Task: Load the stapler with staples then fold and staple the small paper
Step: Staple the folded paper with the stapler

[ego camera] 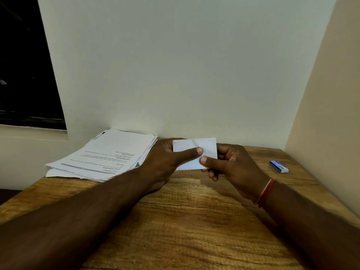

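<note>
A small white paper [202, 147] is held just above the far middle of the wooden table [185, 221], between both hands. My left hand [165, 160] grips its left side, thumb lying across the front. My right hand [233, 164] pinches its right lower part, thumb on the front, fingers curled behind. A small blue staple box [279, 166] lies on the table at the right. No stapler shows in this view.
A stack of printed sheets [105, 156] lies at the table's back left, against the wall. White walls close the table off at the back and on the right. A dark window [25, 65] is at the upper left.
</note>
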`<move>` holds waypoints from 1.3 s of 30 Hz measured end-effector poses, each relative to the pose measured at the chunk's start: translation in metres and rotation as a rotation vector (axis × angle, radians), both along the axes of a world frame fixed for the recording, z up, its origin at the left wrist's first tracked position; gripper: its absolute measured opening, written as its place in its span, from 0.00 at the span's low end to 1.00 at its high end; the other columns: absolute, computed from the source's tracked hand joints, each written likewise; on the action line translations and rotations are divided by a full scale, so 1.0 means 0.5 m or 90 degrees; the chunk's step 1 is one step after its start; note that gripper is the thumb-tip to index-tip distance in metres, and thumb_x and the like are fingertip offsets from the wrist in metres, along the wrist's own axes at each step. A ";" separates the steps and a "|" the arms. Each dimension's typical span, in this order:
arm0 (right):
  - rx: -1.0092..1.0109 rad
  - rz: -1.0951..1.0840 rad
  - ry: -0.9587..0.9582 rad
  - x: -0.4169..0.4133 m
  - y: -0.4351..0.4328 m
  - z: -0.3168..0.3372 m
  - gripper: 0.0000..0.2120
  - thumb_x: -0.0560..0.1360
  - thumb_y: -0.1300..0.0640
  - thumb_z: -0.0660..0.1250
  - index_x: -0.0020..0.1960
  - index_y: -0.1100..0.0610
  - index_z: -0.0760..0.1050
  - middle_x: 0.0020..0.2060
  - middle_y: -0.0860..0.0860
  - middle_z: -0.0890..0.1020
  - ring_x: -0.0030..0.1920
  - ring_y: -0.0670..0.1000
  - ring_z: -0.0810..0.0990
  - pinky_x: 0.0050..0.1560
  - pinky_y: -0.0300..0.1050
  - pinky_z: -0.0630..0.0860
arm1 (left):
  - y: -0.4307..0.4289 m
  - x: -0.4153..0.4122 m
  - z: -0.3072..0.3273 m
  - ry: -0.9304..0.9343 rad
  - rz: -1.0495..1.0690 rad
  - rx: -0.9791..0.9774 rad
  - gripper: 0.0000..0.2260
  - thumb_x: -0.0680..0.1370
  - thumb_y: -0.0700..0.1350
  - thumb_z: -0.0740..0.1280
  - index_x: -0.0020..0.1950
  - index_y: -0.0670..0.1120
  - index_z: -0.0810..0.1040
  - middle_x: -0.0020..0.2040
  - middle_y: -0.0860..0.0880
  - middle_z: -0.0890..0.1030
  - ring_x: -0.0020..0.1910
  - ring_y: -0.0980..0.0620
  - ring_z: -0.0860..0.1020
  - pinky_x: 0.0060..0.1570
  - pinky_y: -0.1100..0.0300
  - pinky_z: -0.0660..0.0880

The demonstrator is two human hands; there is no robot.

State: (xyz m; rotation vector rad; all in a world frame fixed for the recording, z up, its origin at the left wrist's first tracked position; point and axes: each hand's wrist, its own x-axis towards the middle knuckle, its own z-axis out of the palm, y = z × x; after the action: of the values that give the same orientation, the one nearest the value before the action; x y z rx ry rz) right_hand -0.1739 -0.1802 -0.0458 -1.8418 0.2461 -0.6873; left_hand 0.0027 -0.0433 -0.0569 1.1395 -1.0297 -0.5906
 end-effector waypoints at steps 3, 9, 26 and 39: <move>-0.001 0.001 0.018 0.006 0.006 -0.010 0.08 0.82 0.61 0.74 0.61 0.60 0.86 0.40 0.59 0.88 0.34 0.53 0.81 0.36 0.46 0.80 | -0.005 0.011 -0.001 -0.002 0.030 0.004 0.12 0.80 0.42 0.81 0.60 0.39 0.88 0.58 0.38 0.90 0.61 0.35 0.88 0.70 0.32 0.81; 0.066 -0.043 -0.020 0.013 0.026 -0.021 0.09 0.82 0.58 0.74 0.61 0.57 0.87 0.43 0.57 0.89 0.35 0.53 0.82 0.36 0.45 0.82 | -0.007 0.021 -0.002 -0.082 0.060 0.033 0.14 0.78 0.47 0.83 0.59 0.42 0.90 0.56 0.42 0.91 0.60 0.41 0.89 0.68 0.36 0.84; -0.060 -0.123 0.022 0.017 -0.002 -0.020 0.07 0.82 0.54 0.74 0.52 0.57 0.87 0.43 0.53 0.89 0.37 0.48 0.83 0.37 0.44 0.80 | -0.017 0.025 -0.013 -0.153 0.112 0.039 0.07 0.81 0.48 0.81 0.57 0.47 0.92 0.54 0.48 0.92 0.57 0.46 0.90 0.59 0.38 0.86; 0.001 -0.184 -0.053 0.021 -0.011 -0.015 0.03 0.82 0.56 0.74 0.53 0.56 0.85 0.47 0.54 0.90 0.52 0.55 0.89 0.54 0.67 0.87 | -0.022 0.035 -0.012 -0.175 0.142 0.084 0.07 0.79 0.51 0.82 0.51 0.49 0.92 0.50 0.50 0.92 0.52 0.50 0.90 0.53 0.48 0.87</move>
State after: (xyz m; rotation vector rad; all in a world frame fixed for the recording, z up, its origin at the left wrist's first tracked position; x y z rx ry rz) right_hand -0.1631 -0.1860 -0.0532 -1.7883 0.4643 -0.9605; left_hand 0.0201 -0.0543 -0.0630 1.4603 -1.0891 -0.3326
